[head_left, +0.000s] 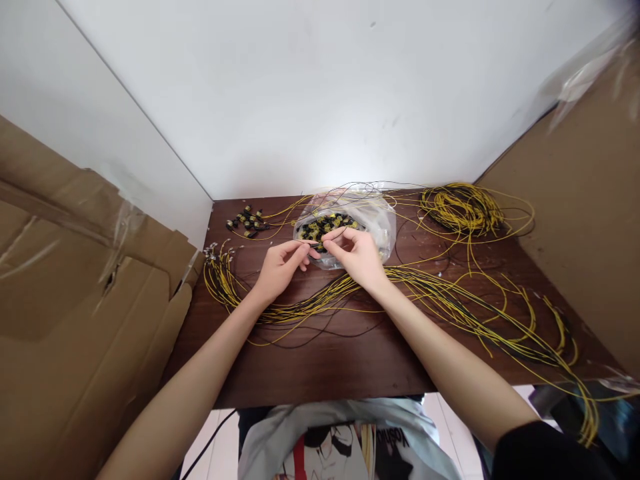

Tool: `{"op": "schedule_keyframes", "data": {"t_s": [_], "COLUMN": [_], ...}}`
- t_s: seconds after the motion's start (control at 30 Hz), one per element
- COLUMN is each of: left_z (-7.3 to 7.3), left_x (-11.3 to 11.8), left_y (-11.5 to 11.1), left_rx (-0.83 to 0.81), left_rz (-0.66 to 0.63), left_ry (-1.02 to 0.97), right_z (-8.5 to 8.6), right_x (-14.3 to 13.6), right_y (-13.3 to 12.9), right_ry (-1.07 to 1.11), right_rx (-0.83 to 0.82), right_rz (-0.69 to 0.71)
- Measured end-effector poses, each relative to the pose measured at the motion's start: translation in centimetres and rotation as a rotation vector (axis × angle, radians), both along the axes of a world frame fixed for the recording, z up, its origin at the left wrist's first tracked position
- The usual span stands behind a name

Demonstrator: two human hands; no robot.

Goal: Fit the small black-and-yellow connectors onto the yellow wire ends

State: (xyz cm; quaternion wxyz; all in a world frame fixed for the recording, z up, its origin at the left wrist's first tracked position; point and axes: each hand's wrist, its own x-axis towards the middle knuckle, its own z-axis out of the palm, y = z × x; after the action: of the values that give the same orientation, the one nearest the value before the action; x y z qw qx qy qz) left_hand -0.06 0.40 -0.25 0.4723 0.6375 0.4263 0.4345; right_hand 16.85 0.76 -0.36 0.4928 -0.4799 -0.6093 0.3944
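My left hand [280,268] and my right hand [359,257] meet over the table, both with fingertips pinched. A thin dark wire seems to run between them, with its end too small to make out. Just behind the fingers, an open clear plastic bag [383,223] holds many small black and yellow parts [320,227]. Under my wrists lies a long bundle of yellow and black wires [320,295], with small pale tips [220,252] at its left end. My right hand partly covers the bag.
A small heap of black and yellow parts [250,220] with wires sits at the back left. Coiled yellow and black wire [463,210] lies at the back right. Cardboard stands at the left [75,320] and right [575,187] of the brown table [320,373]; wires hang over its right front edge.
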Motion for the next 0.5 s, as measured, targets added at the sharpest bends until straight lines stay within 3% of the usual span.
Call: {"op": "schedule_keyframes", "data": {"t_s": [0.5], "left_z": [0.02], "left_x": [-0.19], "left_y": [0.21], "left_rx": [0.032], "left_rz": [-0.002], "left_ry": [0.025], "right_z": [0.61], "right_x": [-0.56], "right_y": [-0.80], "right_ry": [-0.184], "right_rx": [0.025], "right_rz": [0.034]}}
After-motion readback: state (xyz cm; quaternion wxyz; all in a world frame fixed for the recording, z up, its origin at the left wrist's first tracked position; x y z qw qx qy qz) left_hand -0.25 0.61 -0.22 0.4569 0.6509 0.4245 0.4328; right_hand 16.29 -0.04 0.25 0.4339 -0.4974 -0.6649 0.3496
